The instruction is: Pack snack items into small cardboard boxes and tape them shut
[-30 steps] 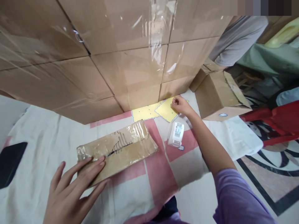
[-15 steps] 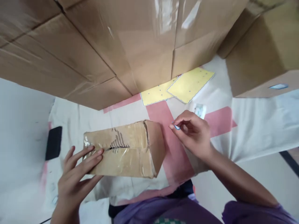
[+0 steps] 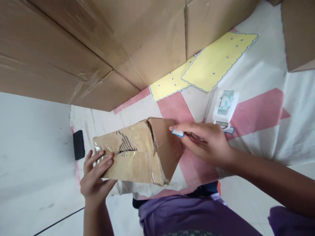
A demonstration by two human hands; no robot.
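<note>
A small brown cardboard box (image 3: 137, 167) with black pen strokes on its top lies on the cloth, its right end face turned toward my right hand. My left hand (image 3: 97, 178) grips the box's left end, fingers over the top and thumb low on the near side. Between the thumb and forefinger of my right hand (image 3: 209, 142) is a small white sticker-like piece with a blue edge (image 3: 177, 133). That piece is right at the box's end face; whether it touches the cardboard I cannot tell.
Large taped cartons (image 3: 152, 42) stand along the far side, and another carton (image 3: 299, 39) is at the far right. Two yellow blue-edged sheets (image 3: 221, 62) lie before them. A white dispenser-like object (image 3: 225, 106) sits behind my right hand; a black rectangular object (image 3: 78, 145) lies left.
My right hand has brought the small piece to the box's end face. The box's right end is tilted more toward it. The view has shifted and come closer.
</note>
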